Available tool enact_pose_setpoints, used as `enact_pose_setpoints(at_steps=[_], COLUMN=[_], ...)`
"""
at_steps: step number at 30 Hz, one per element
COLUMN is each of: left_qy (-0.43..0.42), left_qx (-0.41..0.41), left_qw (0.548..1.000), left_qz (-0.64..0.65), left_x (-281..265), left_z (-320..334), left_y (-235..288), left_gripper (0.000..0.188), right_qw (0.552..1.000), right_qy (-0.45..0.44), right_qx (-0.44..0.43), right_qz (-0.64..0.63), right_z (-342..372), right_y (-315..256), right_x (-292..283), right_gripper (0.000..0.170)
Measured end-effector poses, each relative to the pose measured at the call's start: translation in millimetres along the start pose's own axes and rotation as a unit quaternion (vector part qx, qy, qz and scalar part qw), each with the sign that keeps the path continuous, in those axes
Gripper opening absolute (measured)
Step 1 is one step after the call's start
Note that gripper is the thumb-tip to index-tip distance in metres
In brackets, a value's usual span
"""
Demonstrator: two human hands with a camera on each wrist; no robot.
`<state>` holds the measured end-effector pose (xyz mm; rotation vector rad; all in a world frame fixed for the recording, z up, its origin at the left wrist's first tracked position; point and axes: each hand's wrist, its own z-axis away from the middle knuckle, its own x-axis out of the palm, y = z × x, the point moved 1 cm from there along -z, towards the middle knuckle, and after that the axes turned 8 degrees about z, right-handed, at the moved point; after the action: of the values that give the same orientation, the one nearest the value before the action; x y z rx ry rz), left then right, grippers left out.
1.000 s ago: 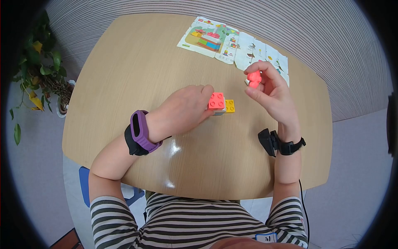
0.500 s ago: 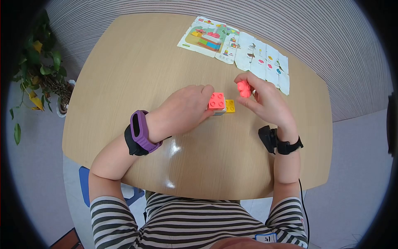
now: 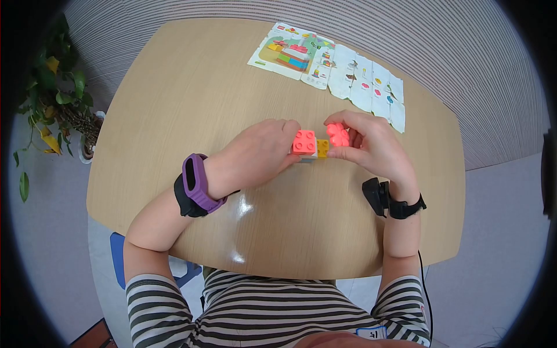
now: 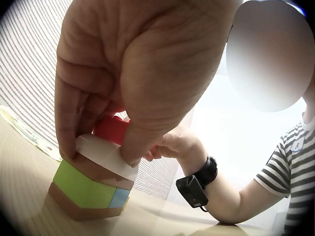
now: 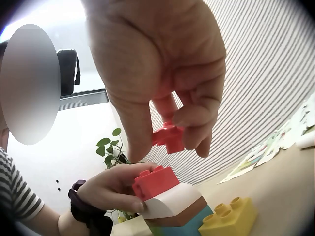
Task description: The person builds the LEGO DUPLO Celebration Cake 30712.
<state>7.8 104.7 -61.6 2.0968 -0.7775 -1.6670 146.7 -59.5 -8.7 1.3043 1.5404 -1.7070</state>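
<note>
My left hand (image 3: 255, 152) grips the side of a stack of toy building bricks, fingers and thumb at the white curved brick (image 4: 106, 152). Beneath the white piece come a brown brick, then green (image 4: 81, 186) and blue (image 5: 189, 222) ones, with brown again at the bottom. On top sits a pinkish-red studded brick (image 3: 303, 141). A yellow brick (image 5: 229, 219) stands low beside the stack, studs up. Above that yellow brick, my right hand (image 3: 377, 142) pinches a pinkish-red flower-shaped brick (image 3: 337, 134) between thumb and fingers, raised off the table.
A creased printed instruction sheet (image 3: 365, 81) lies along the back of the wooden table (image 3: 174, 93), against a striped wall. A potted plant (image 3: 64, 98) stands off the left edge. A black wrist camera (image 3: 376, 196) is strapped to the right wrist.
My right hand has come left and toward me with the flower-shaped brick, from near the sheet to just above the yellow brick. My left hand stays at the stack.
</note>
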Motion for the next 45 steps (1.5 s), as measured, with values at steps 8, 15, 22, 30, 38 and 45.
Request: enact_pose_setpoints(at_steps=[8, 15, 22, 30, 38, 45], left_qy=[-0.011, -0.023, -0.073, -0.065, -0.072, -0.073], left_qx=[-0.011, -0.005, -0.033, -0.029, -0.036, -0.042], left_qw=[1.000, 0.999, 0.997, 0.997, 0.997, 0.996], left_qz=[0.020, 0.029, 0.014, 0.014, 0.018, 0.010], left_x=[-1.2, -0.6, -3.5, -3.4, -4.4, -5.1], left_z=[-0.8, -0.4, -2.5, -2.8, -3.2, -3.3], left_y=[1.0, -3.4, -8.7, -10.4, -10.7, -12.0], left_gripper=[0.035, 0.035, 0.035, 0.033, 0.033, 0.032], right_qw=[0.997, 0.996, 0.999, 0.995, 0.992, 0.992], right_qy=[-0.016, -0.028, -0.025, -0.048, -0.070, -0.070], right_qx=[0.045, 0.056, 0.021, -0.021, -0.004, -0.008], right_qz=[-0.053, -0.058, -0.020, 0.087, 0.109, 0.101], right_z=[2.4, 2.1, 3.4, 3.3, 3.6, 4.1], right_y=[-3.3, -6.2, -1.2, 10.8, 12.0, 10.9], right_x=[-1.9, -5.4, -3.4, 4.7, 5.5, 4.8], right_gripper=[0.026, 0.025, 0.028, 0.033, 0.036, 0.036])
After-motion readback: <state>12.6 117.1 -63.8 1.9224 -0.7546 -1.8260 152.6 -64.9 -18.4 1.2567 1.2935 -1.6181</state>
